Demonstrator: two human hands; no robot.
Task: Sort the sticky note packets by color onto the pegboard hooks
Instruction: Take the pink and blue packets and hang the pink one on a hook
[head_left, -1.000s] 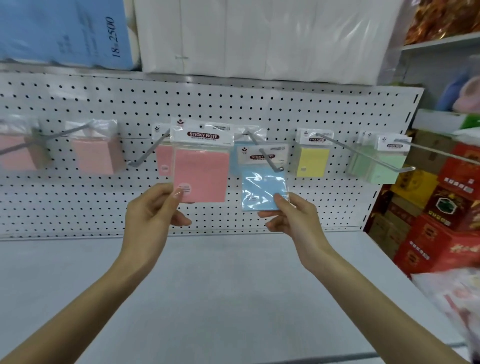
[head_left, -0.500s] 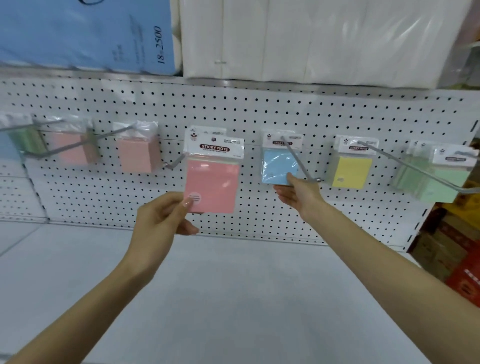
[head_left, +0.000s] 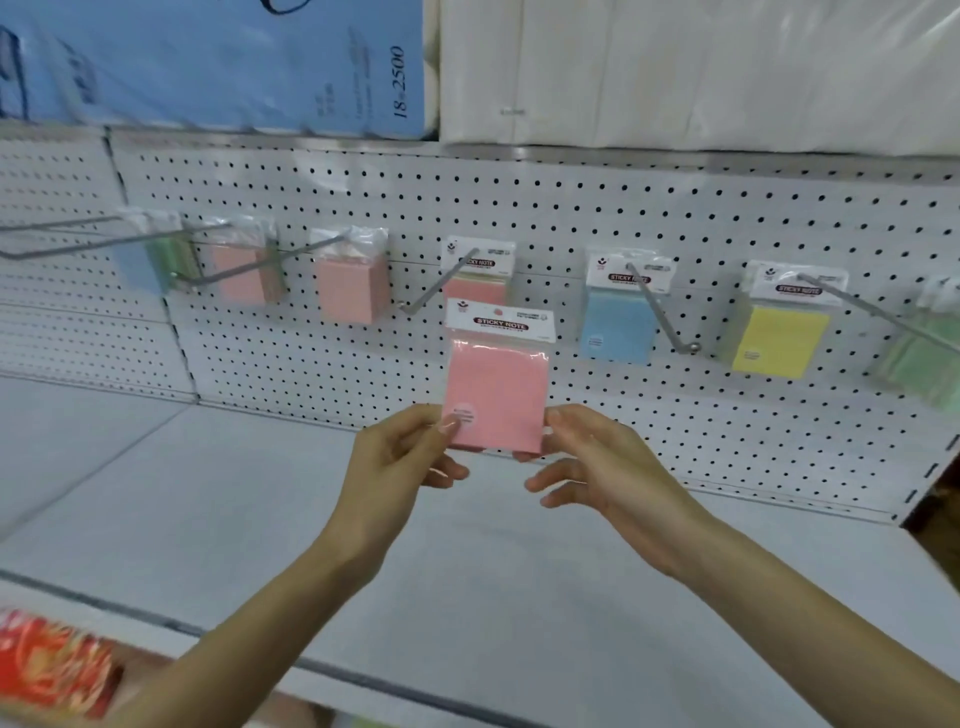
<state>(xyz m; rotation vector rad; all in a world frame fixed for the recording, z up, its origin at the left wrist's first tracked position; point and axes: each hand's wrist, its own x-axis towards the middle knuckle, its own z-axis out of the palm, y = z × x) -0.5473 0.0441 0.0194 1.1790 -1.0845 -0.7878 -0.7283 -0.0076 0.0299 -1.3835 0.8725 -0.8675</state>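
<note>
I hold a pink sticky note packet (head_left: 497, 387) upright in front of the white pegboard (head_left: 519, 208). My left hand (head_left: 400, 462) pinches its lower left corner and my right hand (head_left: 597, 462) grips its lower right corner. Behind it a pink packet (head_left: 480, 270) hangs on a hook (head_left: 436, 286). To the right hang a blue packet (head_left: 618, 317), a yellow packet (head_left: 779, 332) and green packets (head_left: 930, 358). To the left hang more pink packets (head_left: 353, 286), another pink stack (head_left: 244, 270), and blue and green packets (head_left: 150, 260).
A grey shelf (head_left: 467, 571) runs below the pegboard. Above it sit a blue paper pack (head_left: 234, 62) and white wrapped bundles (head_left: 675, 73). Long bare hook ends (head_left: 670, 322) stick out toward me. A red package (head_left: 47, 665) lies at the lower left.
My right hand left the blue packet hanging on its hook and came over to the pink packet. The pink packet has moved lower and to the middle; the view shifted left.
</note>
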